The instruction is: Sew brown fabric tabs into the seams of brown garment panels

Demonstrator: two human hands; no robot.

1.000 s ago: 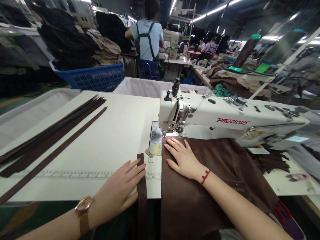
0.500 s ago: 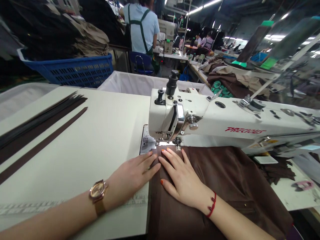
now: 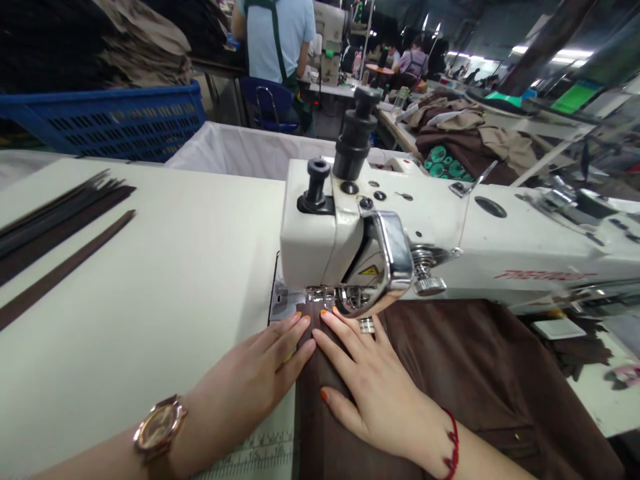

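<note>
A white sewing machine [image 3: 450, 233] stands on a pale table [image 3: 165, 280]. Dark brown fabric [image 3: 475, 380] lies under its head and runs toward me. My left hand [image 3: 255, 380], with a gold watch on the wrist, lies flat with fingers stretched along the fabric's left edge. My right hand [image 3: 370, 387], with a red cord on the wrist, is spread flat on the fabric. Both sets of fingertips sit just in front of the presser foot [image 3: 320, 297]. A narrow brown strip [image 3: 303, 427] runs along the fabric's left edge between my hands.
Long dark strips [image 3: 55, 220] lie at the table's far left. A blue basket [image 3: 110, 123] of folded cloth stands behind. A person in a light blue shirt [image 3: 273, 33] works with their back to me. Piled fabric [image 3: 465, 137] and green thread cones [image 3: 440, 160] sit at the right.
My view has moved in close to the machine head. My left hand slid from the table's near edge up beside my right hand, and both moved forward to the presser foot.
</note>
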